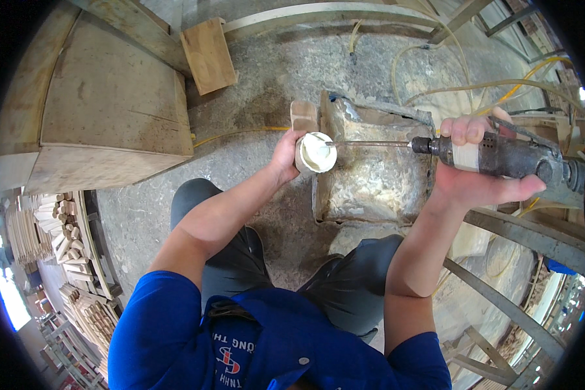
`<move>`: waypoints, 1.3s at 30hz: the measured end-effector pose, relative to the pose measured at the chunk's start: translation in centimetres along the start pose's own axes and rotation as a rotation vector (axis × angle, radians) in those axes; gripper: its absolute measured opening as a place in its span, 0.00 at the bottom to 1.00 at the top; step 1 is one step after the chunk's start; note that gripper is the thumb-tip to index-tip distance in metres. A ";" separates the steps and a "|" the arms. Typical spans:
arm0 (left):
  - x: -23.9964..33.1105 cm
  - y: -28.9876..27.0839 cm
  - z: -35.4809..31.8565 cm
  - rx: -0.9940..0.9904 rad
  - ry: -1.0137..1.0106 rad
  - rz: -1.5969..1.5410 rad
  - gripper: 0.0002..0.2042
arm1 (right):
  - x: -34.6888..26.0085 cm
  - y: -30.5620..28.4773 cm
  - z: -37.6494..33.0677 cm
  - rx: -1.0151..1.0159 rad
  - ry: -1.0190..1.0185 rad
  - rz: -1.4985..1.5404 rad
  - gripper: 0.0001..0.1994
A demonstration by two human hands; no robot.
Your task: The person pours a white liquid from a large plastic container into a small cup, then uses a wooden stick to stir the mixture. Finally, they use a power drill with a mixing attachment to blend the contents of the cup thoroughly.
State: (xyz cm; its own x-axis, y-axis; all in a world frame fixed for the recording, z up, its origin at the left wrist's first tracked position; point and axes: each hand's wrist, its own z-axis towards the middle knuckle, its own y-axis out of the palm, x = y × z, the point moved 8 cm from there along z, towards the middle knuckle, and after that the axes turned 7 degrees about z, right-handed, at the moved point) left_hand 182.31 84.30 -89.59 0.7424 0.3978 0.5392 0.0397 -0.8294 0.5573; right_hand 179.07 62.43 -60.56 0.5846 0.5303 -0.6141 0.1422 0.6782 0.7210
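My left hand (285, 158) is wrapped round a small round tub (299, 162) from its left side. White paste (316, 155) fills the tub's opening and coats its rim. On the right, my right hand (471, 187) grips a dark power drill (500, 155) held sideways, with a pale wrap round its body. A long thin rod (377, 143) runs left from the drill's chuck (422, 145), and its end reaches into the tub. Whether the rod is spinning cannot be seen. Beneath the rod lies a worn tray-like piece (364, 207) smeared with pale residue.
A large wooden box (110, 97) stands at the left, with a wooden board (208, 56) beyond it. Stacked wood pieces (65, 234) lie at the lower left. Yellowish hoses (487, 84) cross the floor at upper right. Metal bars (526, 237) frame the right side.
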 end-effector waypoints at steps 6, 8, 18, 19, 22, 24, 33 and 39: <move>0.1 -0.4 0.1 -0.008 0.036 -0.020 0.11 | 0.2 0.2 0.0 -0.022 0.012 0.060 0.50; 0.4 -0.2 0.0 -0.018 0.061 -0.019 0.11 | 0.1 0.2 0.0 -0.002 -0.005 0.063 0.50; 2.0 0.4 -0.7 0.046 0.146 -0.064 0.15 | 0.1 -0.2 0.0 -0.061 -0.041 0.017 0.48; 2.0 0.2 -0.7 0.050 0.151 -0.076 0.15 | 0.3 -0.1 0.0 -0.093 -0.016 0.006 0.47; 2.5 1.0 -0.4 0.033 0.164 -0.078 0.15 | -0.3 0.4 0.0 -0.077 -0.025 0.050 0.46; 2.7 0.2 -0.5 0.056 0.190 -0.094 0.15 | 0.4 0.5 0.0 -0.051 -0.034 0.059 0.46; 5.2 -0.3 -0.3 0.080 0.317 -0.170 0.19 | 0.6 0.9 0.7 -0.103 -0.025 0.206 0.46; 9.4 0.1 -1.7 0.129 0.474 -0.093 0.17 | 1.3 -0.1 1.0 -0.040 0.026 0.259 0.42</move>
State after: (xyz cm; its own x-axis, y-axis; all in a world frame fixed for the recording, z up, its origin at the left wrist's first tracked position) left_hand 188.18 88.63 -83.37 0.3474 0.5822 0.7351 0.1963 -0.8117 0.5501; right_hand 180.58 62.51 -61.11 0.5769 0.7011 -0.4190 -0.0415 0.5375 0.8423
